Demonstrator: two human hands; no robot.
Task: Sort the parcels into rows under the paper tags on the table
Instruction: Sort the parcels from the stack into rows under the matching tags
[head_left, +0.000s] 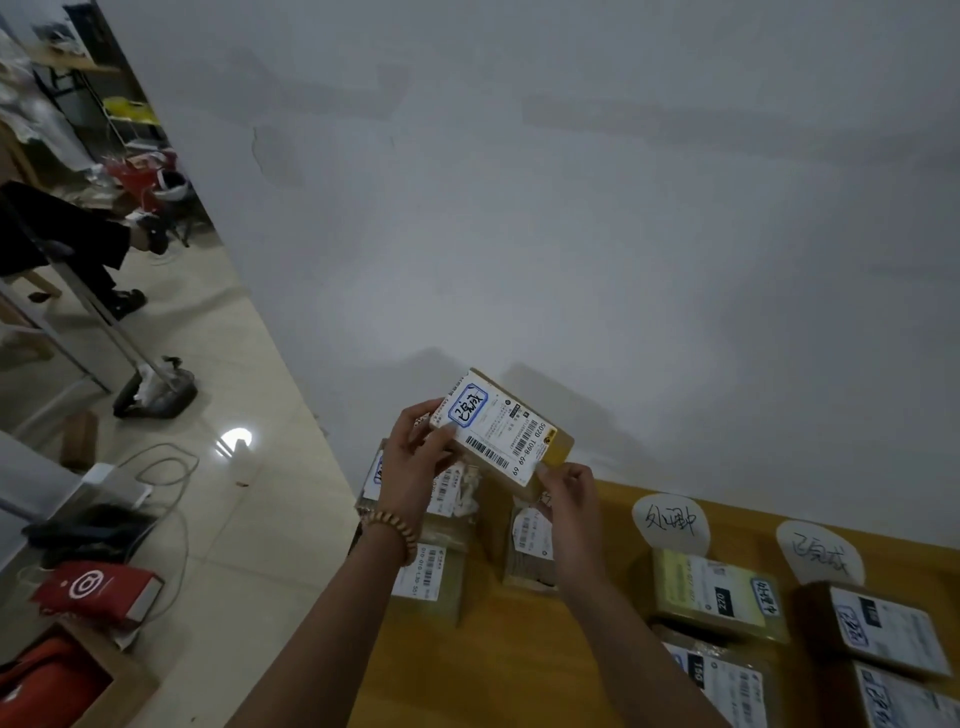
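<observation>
White wall (571, 208) stood behind the yellow tabletop (519, 665), above whose left end the left hand (415, 460) and right hand (571, 499) held a labelled parcel (501, 423) aloft, fingers (445, 435) of each pinching opposite corners, over other parcels (428, 571)

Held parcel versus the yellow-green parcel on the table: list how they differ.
The held parcel is up in the air, tilted, pinched by the left hand and right hand at opposite ends; the yellow-green parcel lies flat on the table, untouched, below a round paper tag. The held parcel is brown cardboard with a white label; the yellow-green parcel bears a black 220 patch. Both carry a blue-framed handwritten sticker.
</observation>
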